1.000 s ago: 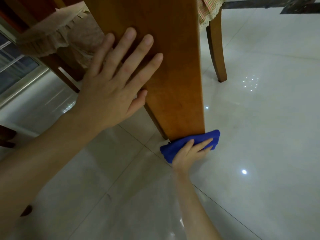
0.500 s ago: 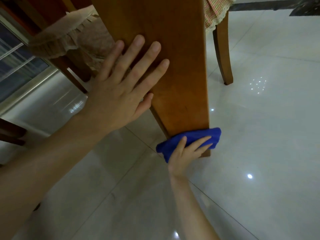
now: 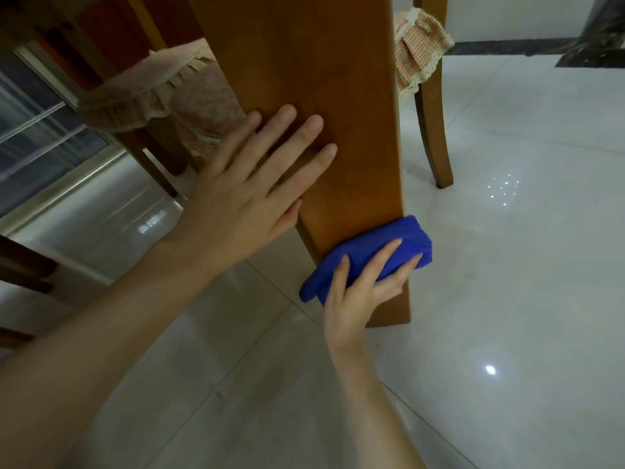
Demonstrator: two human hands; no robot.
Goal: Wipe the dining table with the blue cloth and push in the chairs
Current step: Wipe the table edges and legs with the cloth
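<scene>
A broad orange-brown wooden table leg (image 3: 338, 96) runs from the top of the view down to the floor. My left hand (image 3: 250, 194) lies flat against its left face, fingers straight and spread. Lower down, my right hand (image 3: 362, 289) presses the folded blue cloth (image 3: 399, 238) against the leg a little above its foot, with the fingers laid straight over the cloth. Part of the cloth is hidden under those fingers.
A chair with a frilled brown seat cover (image 3: 152, 99) stands left behind the leg. Another chair with a checked cushion (image 3: 416, 45) and a curved wooden leg (image 3: 436, 137) stands right behind it. Glossy white floor tiles (image 3: 507, 299) spread all around. A glass door (image 3: 37, 140) is at the left.
My right hand has slid the blue cloth upward along the leg, from its foot at the floor to a little above it. My left hand has stayed flat on the leg.
</scene>
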